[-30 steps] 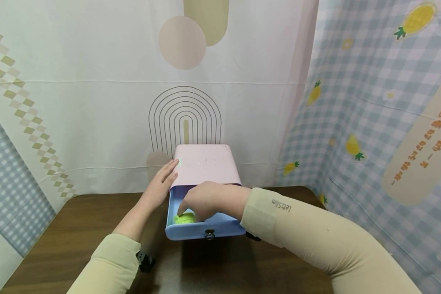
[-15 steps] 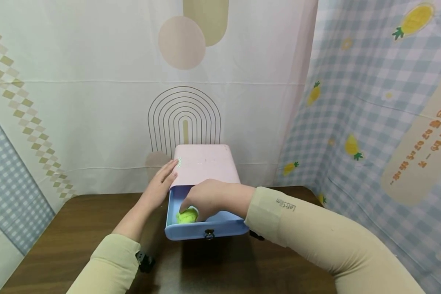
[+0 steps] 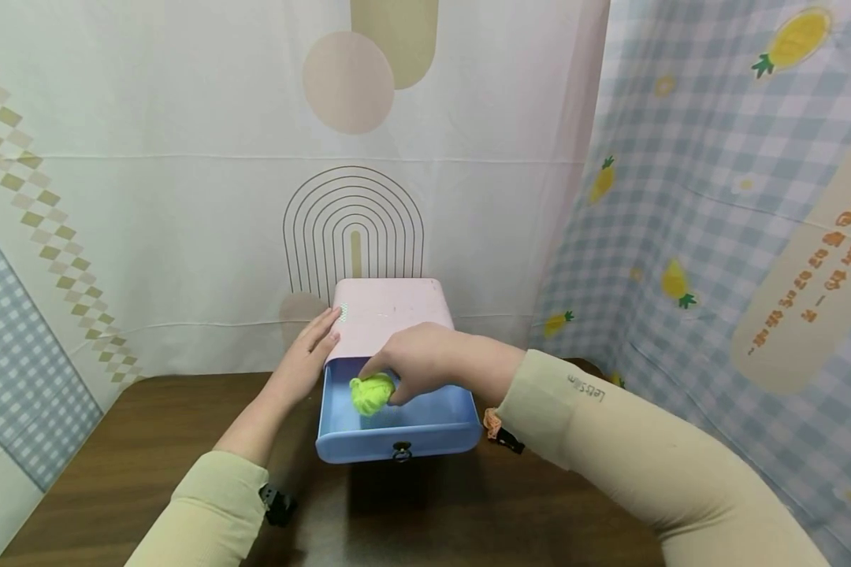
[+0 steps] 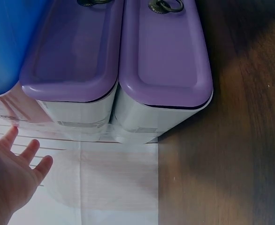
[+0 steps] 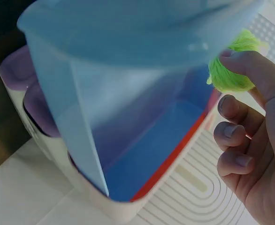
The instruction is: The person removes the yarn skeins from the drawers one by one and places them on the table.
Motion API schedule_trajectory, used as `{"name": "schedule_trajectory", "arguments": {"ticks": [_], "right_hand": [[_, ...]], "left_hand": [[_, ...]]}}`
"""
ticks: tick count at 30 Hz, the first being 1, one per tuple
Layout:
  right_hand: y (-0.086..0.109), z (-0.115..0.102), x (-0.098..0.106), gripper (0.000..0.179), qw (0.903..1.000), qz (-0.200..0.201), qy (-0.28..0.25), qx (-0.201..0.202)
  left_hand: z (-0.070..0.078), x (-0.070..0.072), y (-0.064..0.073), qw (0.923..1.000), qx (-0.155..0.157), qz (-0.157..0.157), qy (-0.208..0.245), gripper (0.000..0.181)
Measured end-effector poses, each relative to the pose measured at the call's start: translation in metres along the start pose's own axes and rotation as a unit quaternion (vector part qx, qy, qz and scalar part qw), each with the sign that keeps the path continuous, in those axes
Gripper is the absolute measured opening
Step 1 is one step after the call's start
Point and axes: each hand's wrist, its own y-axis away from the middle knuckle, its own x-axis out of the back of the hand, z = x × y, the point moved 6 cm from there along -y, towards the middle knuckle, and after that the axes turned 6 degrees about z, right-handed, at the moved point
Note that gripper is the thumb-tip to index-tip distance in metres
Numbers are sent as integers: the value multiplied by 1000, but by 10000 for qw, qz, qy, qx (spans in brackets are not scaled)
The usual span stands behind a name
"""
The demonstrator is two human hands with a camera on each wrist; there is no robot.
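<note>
My right hand (image 3: 421, 362) pinches a small ball of neon green yarn (image 3: 372, 394) between thumb and forefinger, over a pulled-out blue drawer (image 3: 432, 411). In the right wrist view, fine strands show on the yarn (image 5: 233, 70), and the other fingers of that hand (image 5: 269, 136) curl loosely below it. The drawer belongs to a box with a pink top (image 3: 390, 311) and carries a dark ring pull (image 3: 402, 450). My left hand (image 3: 301, 362) rests with extended fingers against the left side of the box. Its fingers (image 4: 32, 150) look spread in the left wrist view.
Below the blue drawer, two purple drawer fronts (image 4: 168, 56) with ring pulls stand shut in their white casings. The unit stands on a dark wooden table (image 3: 184, 441). A patterned white cloth (image 3: 184, 197) hangs behind it, a blue checked one (image 3: 681, 157) at the right.
My right hand has lifted the green yarn up from near the drawer's front left and moved slightly right and away from me. My left hand has stayed on the box.
</note>
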Motion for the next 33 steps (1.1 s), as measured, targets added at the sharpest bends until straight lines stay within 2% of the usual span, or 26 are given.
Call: {"name": "schedule_trajectory", "arguments": {"ticks": [8,14,18,26,33], "right_hand": [[19,23,14,50,9984,424,-307,-213],[40,43,25,49,9935,797,-646,-484],[56,60,25,48,9889,1066,-815,-634],[89,99,7,48,9745,1435,-1215,-1222],[121,132,-25,52,9626,1467,-1309,-1864]], "left_hand": [[1,-1,1,10000,-39,39,44,57],[0,-1,0,9999,-69,56,110,56],[1,-1,0,9998,-87,65,137,56],[0,-1,-1,9998,-80,65,153,54],[-1,-1,-1,9999,-71,79,120,54]]}}
